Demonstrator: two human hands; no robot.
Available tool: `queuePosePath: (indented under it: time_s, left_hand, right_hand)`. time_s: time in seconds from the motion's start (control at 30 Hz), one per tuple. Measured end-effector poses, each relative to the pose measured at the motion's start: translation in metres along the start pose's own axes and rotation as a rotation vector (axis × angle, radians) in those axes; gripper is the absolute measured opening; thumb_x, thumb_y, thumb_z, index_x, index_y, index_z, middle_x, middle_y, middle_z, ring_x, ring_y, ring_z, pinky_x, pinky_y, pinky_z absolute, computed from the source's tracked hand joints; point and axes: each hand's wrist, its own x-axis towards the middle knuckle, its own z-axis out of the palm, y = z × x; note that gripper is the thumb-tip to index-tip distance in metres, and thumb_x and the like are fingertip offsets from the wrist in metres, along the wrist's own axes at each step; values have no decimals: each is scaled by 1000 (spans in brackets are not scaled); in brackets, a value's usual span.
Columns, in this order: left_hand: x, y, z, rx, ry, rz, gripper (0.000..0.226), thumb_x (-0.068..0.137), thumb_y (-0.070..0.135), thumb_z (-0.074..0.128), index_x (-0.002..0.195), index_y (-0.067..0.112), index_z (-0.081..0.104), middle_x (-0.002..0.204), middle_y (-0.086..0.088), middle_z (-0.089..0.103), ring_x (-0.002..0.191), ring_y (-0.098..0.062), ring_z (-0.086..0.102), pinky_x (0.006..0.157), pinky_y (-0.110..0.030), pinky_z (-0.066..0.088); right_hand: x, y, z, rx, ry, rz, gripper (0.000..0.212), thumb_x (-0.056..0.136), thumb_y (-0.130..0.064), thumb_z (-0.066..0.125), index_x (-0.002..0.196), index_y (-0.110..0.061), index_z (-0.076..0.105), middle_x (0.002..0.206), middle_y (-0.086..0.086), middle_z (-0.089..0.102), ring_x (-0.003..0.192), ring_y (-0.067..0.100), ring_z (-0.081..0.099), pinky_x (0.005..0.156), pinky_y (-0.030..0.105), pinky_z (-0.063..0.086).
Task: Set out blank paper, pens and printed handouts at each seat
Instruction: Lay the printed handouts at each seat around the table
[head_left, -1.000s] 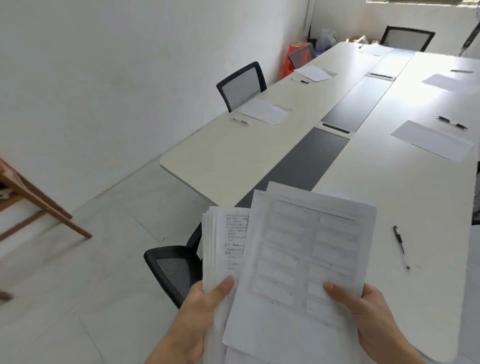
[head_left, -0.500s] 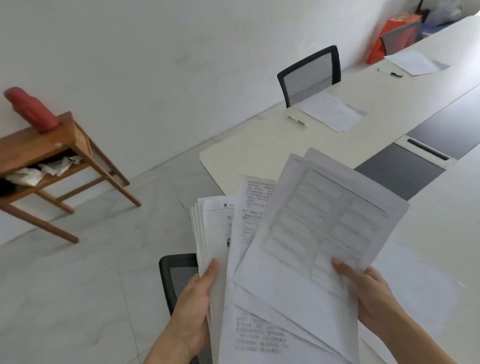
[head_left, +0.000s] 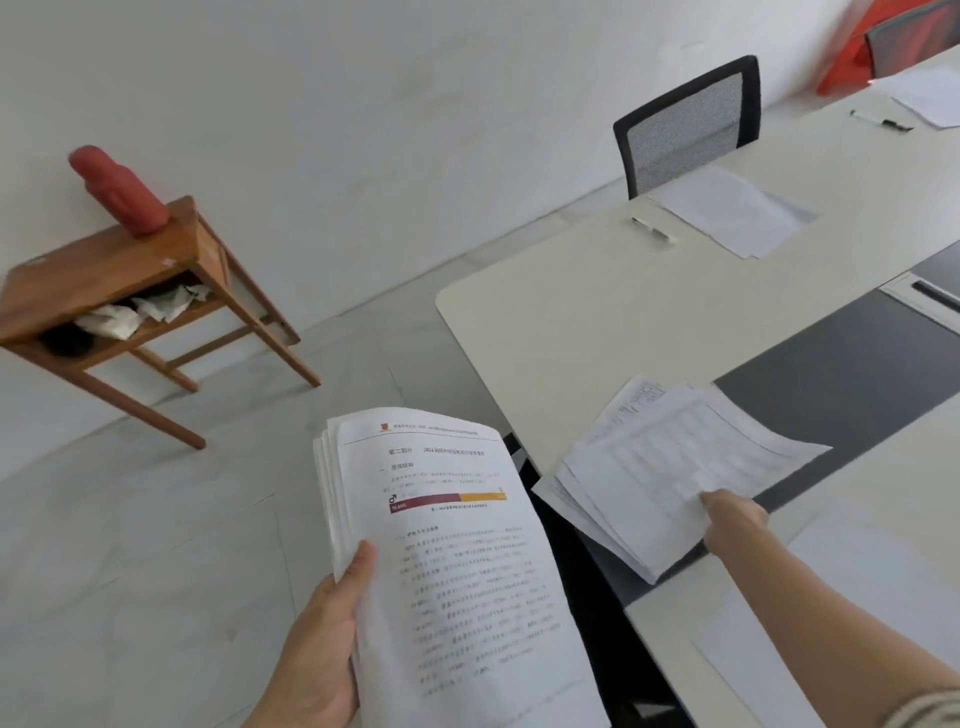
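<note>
The left hand gripped the handout stack, thumb on top; the right hand pinched a separated set over the table (handout step), which likely needed laying at a seat.

I count two hands: my left hand at the bottom centre and my right hand at right of centre. Each grips one batch of printed sheets, so two batches: the stack of handouts and a smaller sheaf. Two pens show, one pen upper right and another pen at the far upper right. Two mesh chairs: one chair, and a second chair cut off by the top right corner. One wooden side table, left, bears one red bottle.
</note>
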Motion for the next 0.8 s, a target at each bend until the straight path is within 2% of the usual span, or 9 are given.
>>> queuePosePath:
  time_s: [0.07,0.13,0.2,0.27,0.4,0.47,0.6,0.67,0.8]
  left_hand:
    - [-3,-1,-2,-2,15,-6,48,84,38,56,119,6,65,115,-18,70,109,-38,64,99,-52,45]
    - [-4,-1,-3,7,16,-2,49,82,38,58,117,4,65,114,-19,70,108,-39,65,102,-55,43]
    - [-5,2,-3,6,-14,0,49,81,37,59,117,4,66,112,-19,71,105,-39,66,99,-54,46]
    - [-4,4,-1,7,-77,-5,47,82,36,58,116,4,66,111,-19,71,102,-38,68,94,-50,49]
    - [-3,8,2,26,-262,-18,44,82,34,58,115,6,68,114,-19,70,104,-38,67,95,-51,49]
    - [-5,9,6,30,-368,-36,39,82,35,58,107,8,73,113,-19,70,102,-37,68,88,-51,55]
    - [-2,-4,17,114,-569,-136,53,82,46,68,118,7,67,119,-20,68,110,-37,65,92,-52,53]
    - [-2,-15,22,185,-619,-157,47,85,37,61,119,4,65,117,-20,69,106,-36,67,90,-49,55]
    - [-16,-39,29,251,-712,-200,42,91,32,52,120,4,65,119,-19,68,110,-33,65,101,-50,47]
  right_hand:
    - [14,4,10,-296,3,-45,56,93,-23,55,145,-20,35,144,-8,43,131,15,49,89,18,43]
    - [26,8,15,-331,-59,-24,66,94,-23,53,152,-18,21,152,-9,33,137,13,43,94,18,42]
    - [34,19,13,-75,-24,-116,69,97,-19,50,154,-14,12,159,-6,25,141,15,37,97,21,43]
    - [17,15,0,609,44,129,56,91,-14,61,141,-6,37,149,12,44,130,29,50,90,35,50]
    - [-60,31,-37,445,-14,-49,68,89,-22,69,147,-12,34,145,16,45,126,35,49,105,49,40]
    - [-104,48,-43,466,-185,-154,56,89,-30,68,139,-14,47,134,12,57,119,29,57,101,48,46]
    - [-196,85,-47,745,-765,25,57,90,-55,49,121,-11,66,119,17,69,111,35,65,101,51,46]
    - [-226,100,-56,854,-726,34,56,87,-55,57,114,-8,71,115,21,70,110,40,65,101,56,46]
    - [-255,136,-89,857,-352,-172,51,67,-18,86,107,6,66,98,25,74,87,45,71,81,58,56]
